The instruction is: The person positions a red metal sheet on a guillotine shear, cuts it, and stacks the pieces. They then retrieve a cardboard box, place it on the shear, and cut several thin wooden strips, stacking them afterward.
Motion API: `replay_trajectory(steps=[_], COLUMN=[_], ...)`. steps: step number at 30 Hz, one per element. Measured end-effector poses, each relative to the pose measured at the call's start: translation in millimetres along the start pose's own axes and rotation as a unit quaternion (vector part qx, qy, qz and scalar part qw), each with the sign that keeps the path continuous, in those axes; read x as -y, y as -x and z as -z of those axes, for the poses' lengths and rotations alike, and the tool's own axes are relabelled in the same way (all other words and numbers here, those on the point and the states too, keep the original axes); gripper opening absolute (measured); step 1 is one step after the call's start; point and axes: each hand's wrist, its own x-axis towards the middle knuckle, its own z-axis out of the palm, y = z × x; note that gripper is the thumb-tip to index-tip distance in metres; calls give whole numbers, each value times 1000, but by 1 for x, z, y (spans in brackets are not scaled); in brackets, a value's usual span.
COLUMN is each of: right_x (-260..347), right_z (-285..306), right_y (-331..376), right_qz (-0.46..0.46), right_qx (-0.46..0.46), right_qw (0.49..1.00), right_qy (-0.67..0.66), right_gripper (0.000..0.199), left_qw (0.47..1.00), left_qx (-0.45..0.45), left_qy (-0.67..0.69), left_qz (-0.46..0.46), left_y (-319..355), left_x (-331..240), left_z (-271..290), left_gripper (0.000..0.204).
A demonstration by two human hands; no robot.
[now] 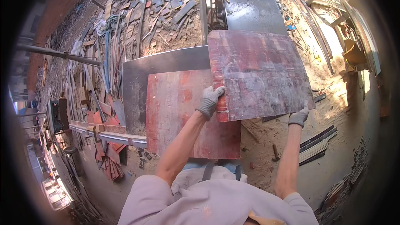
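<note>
Both my hands wear grey knitted gloves and hold one reddish, worn plywood sheet (258, 73) with whitish smears. My left hand (211, 100) is closed on its left edge, thumb on top and fingers out of sight beneath. At the lower right corner my right hand (301, 114) grips the sheet, its fingers partly hidden. A second red plywood sheet (179, 108) lies on the dark metal table (135, 83), just in front of my body. The held sheet overlaps its upper right part.
Beyond the held sheet is a dark, shiny metal tabletop (250, 4). A metal rail (112, 135) runs along the left. Wood offcuts (175, 10) litter the far ground. A hammer (275, 153) and stacked strips (318, 146) lie at right. A pole (58, 54) juts in from the left.
</note>
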Motion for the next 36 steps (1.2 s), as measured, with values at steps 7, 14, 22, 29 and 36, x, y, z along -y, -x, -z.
replay_trajectory(steps=[7,14,22,29,36], right_x=[-91,-318,-532,-608,-584], right_z=[29,-19,-104,-146,-168], right_y=[87,341,539,584,553], right_qz=[80,32,76,196,143], right_qx=[164,308,387,419,495], right_qw=[938,791,577,440,342], right_qy=[295,528,715,770,786], right_gripper=[43,45,34,21,24], left_qw=[990,913,768,738,687], left_qx=[-109,-252,-315,-276,-428], left_qy=[4,-286,-489,-565,-544], left_qz=[93,144,269,247,221], left_y=[123,160,162,135,122], left_x=[54,94,166,191,156], left_z=[276,620,926,1026,930], left_gripper=[25,37,55,53,58])
